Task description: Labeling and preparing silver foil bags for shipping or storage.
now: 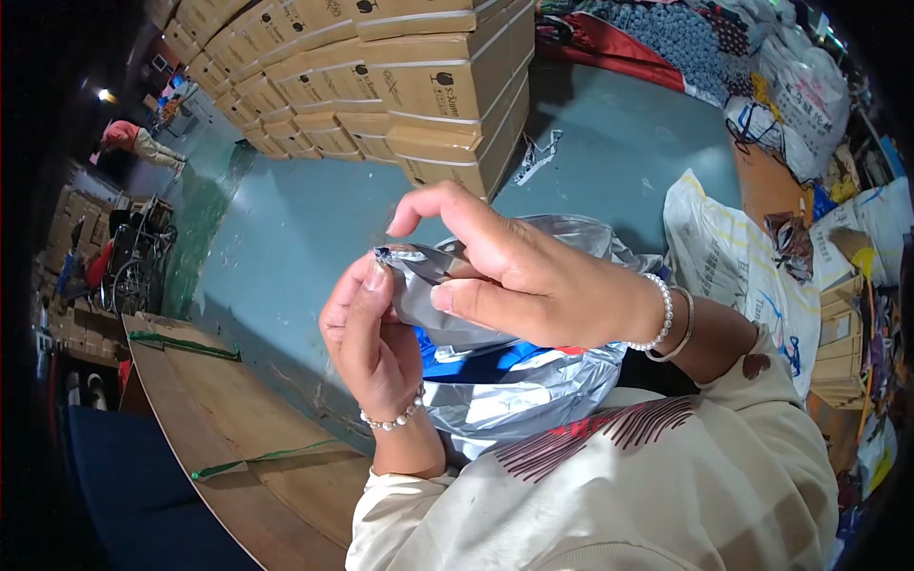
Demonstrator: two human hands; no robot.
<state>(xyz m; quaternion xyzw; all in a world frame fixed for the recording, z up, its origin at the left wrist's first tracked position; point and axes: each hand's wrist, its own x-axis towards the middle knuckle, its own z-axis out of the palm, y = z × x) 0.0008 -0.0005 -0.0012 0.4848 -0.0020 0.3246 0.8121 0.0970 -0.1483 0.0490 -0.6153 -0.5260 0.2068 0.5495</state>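
Silver-grey sheet material (533,395) lies gathered in my lap, with a blue patch (486,357) and a bit of red showing among its folds. My left hand (371,333) is closed, pinching a corner of this material between thumb and fingers. A small dark tip (383,253) sticks out at the pinched corner. From the right, my right hand (533,276) reaches over the same piece. Its thumb presses on the material, while the index finger is raised and bent, apart from it. The other right fingers are mostly hidden behind the material.
Strapped cardboard boxes (428,90) stand stacked ahead. At left are a wooden board (238,428) with green straps and a wheelchair (138,257); a person (143,143) bends over farther off. White woven sacks (738,257) and bagged goods (804,90) lie at right.
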